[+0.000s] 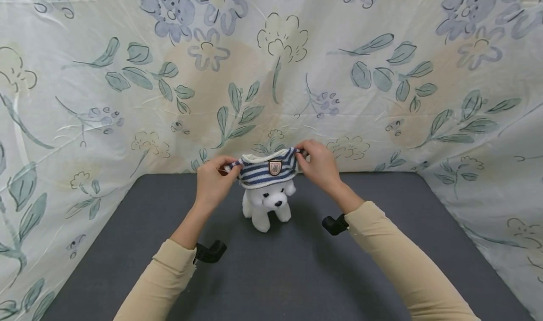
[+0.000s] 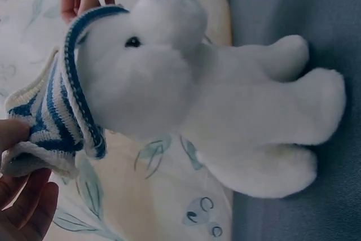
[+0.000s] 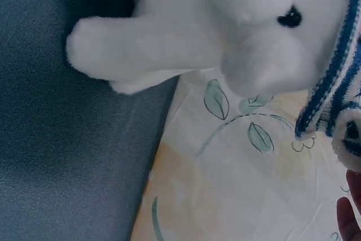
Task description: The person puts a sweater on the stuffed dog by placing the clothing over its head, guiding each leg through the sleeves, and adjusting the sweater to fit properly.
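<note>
A white plush dog (image 1: 267, 203) stands on the dark table, facing forward. Over the top of its head sits a small knitted sweater (image 1: 259, 173), striped blue and white with a shield patch on the chest; the hem reaches down to just above the eyes. My left hand (image 1: 215, 177) pinches one sleeve, thumb on top in the left wrist view. The other sleeve is pinched by my right hand (image 1: 319, 164), drawn out to the side. Below the hem, the dog's black eye (image 2: 133, 42) and white body (image 3: 169, 32) show in the wrist views.
The dark grey table (image 1: 271, 278) ends at a floral cloth (image 1: 297, 85) hanging behind it and along both sides. A black wrist camera (image 1: 210, 252) is strapped to the left wrist, and another camera (image 1: 335, 225) to the right.
</note>
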A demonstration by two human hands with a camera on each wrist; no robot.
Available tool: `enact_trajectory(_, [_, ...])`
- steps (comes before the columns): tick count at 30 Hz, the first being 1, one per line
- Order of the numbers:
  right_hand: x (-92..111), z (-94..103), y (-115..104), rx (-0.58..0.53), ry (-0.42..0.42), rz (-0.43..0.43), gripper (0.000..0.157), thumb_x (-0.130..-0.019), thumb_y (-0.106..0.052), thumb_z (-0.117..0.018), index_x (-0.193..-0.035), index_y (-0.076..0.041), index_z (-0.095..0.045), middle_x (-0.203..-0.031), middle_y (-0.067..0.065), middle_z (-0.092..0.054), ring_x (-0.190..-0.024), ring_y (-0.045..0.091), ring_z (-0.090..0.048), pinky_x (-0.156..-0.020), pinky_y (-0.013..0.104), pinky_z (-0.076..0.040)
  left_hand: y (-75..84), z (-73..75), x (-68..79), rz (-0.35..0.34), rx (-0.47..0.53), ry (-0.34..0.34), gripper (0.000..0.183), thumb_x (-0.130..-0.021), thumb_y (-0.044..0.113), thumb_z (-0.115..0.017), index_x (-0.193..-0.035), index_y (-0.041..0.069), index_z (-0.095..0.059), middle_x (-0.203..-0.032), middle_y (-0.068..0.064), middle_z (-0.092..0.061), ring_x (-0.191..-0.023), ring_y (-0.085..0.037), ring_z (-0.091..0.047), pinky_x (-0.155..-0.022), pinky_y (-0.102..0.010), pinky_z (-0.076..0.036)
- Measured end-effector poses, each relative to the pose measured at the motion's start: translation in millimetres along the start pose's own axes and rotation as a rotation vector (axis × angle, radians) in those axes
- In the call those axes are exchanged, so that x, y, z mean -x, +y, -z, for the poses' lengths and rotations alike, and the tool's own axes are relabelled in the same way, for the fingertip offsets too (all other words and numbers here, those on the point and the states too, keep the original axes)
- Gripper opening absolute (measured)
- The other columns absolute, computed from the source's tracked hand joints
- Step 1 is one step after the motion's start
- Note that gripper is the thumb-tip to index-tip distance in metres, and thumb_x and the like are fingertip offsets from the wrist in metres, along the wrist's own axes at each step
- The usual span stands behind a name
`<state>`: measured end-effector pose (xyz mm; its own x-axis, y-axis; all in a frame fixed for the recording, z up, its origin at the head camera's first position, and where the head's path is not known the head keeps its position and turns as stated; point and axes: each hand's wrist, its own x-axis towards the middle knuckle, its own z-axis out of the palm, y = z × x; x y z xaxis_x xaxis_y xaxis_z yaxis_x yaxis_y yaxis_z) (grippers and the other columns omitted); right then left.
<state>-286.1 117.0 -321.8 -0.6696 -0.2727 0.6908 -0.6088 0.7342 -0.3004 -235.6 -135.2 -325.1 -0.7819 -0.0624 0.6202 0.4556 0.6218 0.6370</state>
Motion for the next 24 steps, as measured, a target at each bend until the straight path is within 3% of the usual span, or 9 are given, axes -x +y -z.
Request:
enact_trajectory(9, [3, -8.7, 0, 0.046, -0.062, -0.048, 0.012, -0.085, -0.010, -0.063, -0.096, -0.006, -0.067, -0.088, 0.009, -0.063, -0.074, 0.022, -0.058, -0.061, 0.033, -0.046, -7.6, -5.5, 7.1, 0.041, -0.039, -0.015, 0.009, -0.081, 0.015, -0.069, -0.087, 0.009, -0.071, -0.068, -0.005, -0.064, -0.053, -0.014, -0.055, -0.048, -0.025, -0.043])
enact_trajectory(17, [13, -16.1, -2, 0.033, -0.149, -0.046, 0.014, -0.086, -0.009, -0.063, -0.098, -0.004, -0.066, -0.089, 0.010, -0.063, -0.075, 0.022, -0.059, -0.061, 0.032, -0.047, -12.1, -6.7, 17.2, 0.061, -0.049, -0.025, 0.007, -0.080, 0.016, -0.070, -0.083, 0.010, -0.071, -0.067, -0.003, -0.063, -0.054, -0.012, -0.054, -0.048, -0.023, -0.042])
enact_trajectory(24, [15, -16.8, -1, 0.027, -0.181, -0.093, 0.021, -0.088, -0.013, -0.061, -0.107, -0.005, -0.064, -0.095, 0.009, -0.063, -0.081, 0.022, -0.059, -0.065, 0.033, -0.048, -11.9, -4.3, 17.4, 0.079, -0.070, -0.039, 0.014, -0.081, 0.019, -0.069, -0.092, 0.010, -0.071, -0.078, -0.004, -0.067, -0.067, -0.017, -0.061, -0.060, -0.030, -0.049])
